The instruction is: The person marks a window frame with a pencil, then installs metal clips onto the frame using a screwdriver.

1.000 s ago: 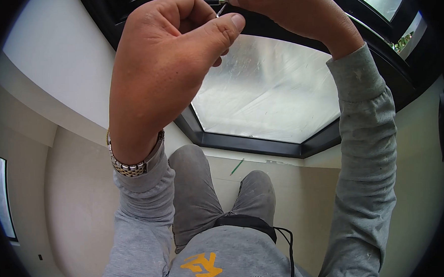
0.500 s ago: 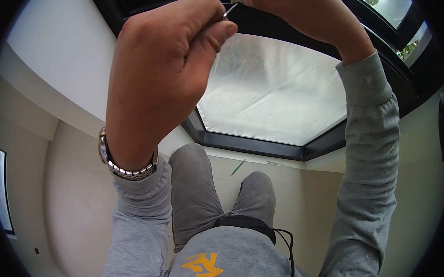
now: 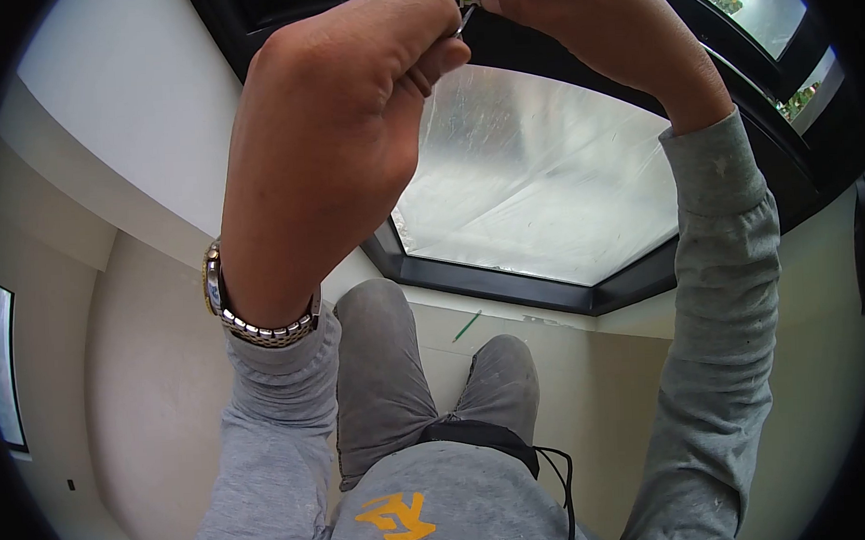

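Note:
My left hand (image 3: 349, 129), with a metal watch (image 3: 251, 316) on its wrist, is raised at the top of the view. Its thumb and fingers are closed on a thin shiny metal rod (image 3: 463, 20), which looks like a hex key. The rod's upper end meets a small metal fitting (image 3: 468, 0) at the black window frame (image 3: 510, 271). My right hand (image 3: 600, 26) reaches in from the right, its thumb and finger pinching that fitting. The other fingers of my right hand are partly cut off by the top edge.
Cloudy, film-like glass (image 3: 535, 179) fills the window below my hands. A green pencil (image 3: 467, 326) lies on the pale surface beyond my knees (image 3: 378, 340). White wall (image 3: 135, 100) rises on the left, and another framed pane (image 3: 749, 5) is at upper right.
My left hand has shifted slightly right and turned, its fingers curling more around the rod, which now stands steeper. My right hand has barely moved and keeps its pinch.

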Demonstrator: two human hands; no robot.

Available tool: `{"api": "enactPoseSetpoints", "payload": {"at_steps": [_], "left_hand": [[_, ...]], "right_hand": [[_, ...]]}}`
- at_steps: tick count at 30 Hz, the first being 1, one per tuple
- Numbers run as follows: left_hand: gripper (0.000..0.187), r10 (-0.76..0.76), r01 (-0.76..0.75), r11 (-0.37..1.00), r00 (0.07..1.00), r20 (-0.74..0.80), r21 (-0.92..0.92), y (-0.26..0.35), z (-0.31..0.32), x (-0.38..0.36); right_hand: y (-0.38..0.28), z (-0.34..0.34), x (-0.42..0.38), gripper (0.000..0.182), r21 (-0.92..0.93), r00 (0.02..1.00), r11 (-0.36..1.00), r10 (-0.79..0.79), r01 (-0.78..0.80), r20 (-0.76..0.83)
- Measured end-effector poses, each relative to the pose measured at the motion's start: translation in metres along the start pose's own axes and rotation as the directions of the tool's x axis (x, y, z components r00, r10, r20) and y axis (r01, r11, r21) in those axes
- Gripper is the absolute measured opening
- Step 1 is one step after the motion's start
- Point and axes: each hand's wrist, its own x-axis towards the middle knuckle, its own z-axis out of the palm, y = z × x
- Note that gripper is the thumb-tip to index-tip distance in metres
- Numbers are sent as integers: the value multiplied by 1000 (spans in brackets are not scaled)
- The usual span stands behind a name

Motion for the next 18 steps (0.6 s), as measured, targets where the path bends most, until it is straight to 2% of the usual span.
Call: {"api": "enactPoseSetpoints", "payload": {"at_steps": [2, 4, 6, 8, 10, 11, 13, 14, 15, 17, 18], "left_hand": [[10, 23, -26, 995, 999, -35, -93, -2, 0, 1], [14, 34, -34, 991, 999, 3, 126, -2, -6, 3], [15, 15, -14, 997, 1000, -14, 70, -4, -4, 1], [17, -7, 7, 1000, 1000, -30, 14, -5, 3, -4], [19, -181, 155, 967, 977, -114, -202, -4, 13, -9], [19, -181, 155, 967, 977, -115, -201, -6, 15, -11], [25, -273, 215, 869, 960, -69, -446, -10, 17, -16], [25, -274, 215, 871, 959, -73, -443, -9, 21, -17], [29, -306, 174, 728, 948, -87, -663, -7, 28, -14], [33, -340, 112, 542, 936, -96, -833, -9, 43, -13], [37, -317, 49, 541, 937, -150, -839, -16, 55, -16]], "right_hand": [[-8, -2, -5, 21, -42, 999, 999, -23, 22, -29], [-3, -2, -2, 21, -49, 1000, 999, -22, 21, -18], [15, 2, 9, 22, -3, 1000, 1000, 14, -14, 12], [5, 3, 10, 22, 45, 998, 998, 47, -48, 43], [-8, -4, -1, 22, -48, 1000, 999, 19, -19, 2], [-13, -7, -2, 22, -80, 1000, 997, 9, -10, -11], [-7, -8, 4, 22, -27, 994, 995, 99, -97, 52], [-2, -7, 7, 21, -11, 989, 992, 125, -125, 74], [11, -2, 12, 21, -32, 994, 996, 87, -85, 64], [17, 2, 15, 21, -51, 998, 998, 41, -39, 53], [16, 2, 16, 21, -46, 995, 997, 71, -68, 64]]}}
